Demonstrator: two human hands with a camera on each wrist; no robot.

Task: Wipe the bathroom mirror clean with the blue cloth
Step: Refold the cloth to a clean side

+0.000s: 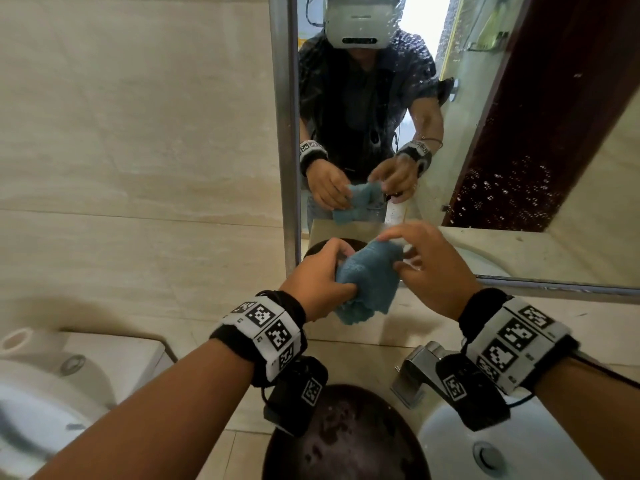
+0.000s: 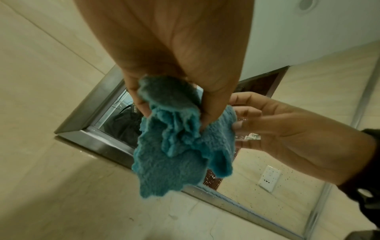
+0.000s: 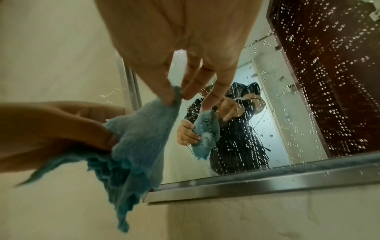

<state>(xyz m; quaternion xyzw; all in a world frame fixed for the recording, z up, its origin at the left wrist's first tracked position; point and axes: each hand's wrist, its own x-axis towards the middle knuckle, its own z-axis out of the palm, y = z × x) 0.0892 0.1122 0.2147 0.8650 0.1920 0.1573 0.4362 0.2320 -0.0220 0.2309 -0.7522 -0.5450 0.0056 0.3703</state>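
Note:
The blue cloth (image 1: 367, 282) hangs bunched between my two hands, just in front of the mirror's lower left corner. My left hand (image 1: 320, 275) grips its middle with curled fingers (image 2: 211, 113). My right hand (image 1: 429, 261) pinches an upper corner between thumb and forefinger (image 3: 170, 92), the other fingers spread. The mirror (image 1: 519, 133) in its steel frame (image 1: 289, 133) is speckled with water droplets (image 3: 329, 81) and reflects me and the cloth. The cloth (image 2: 174, 154) (image 3: 133, 146) is apart from the glass.
A chrome tap (image 1: 415, 372) and a white basin (image 1: 519, 445) sit below my right wrist. A dark round bowl (image 1: 346, 438) stands under my left wrist. A toilet cistern (image 1: 104, 355) is at the lower left. Beige tiled wall (image 1: 138, 133) fills the left.

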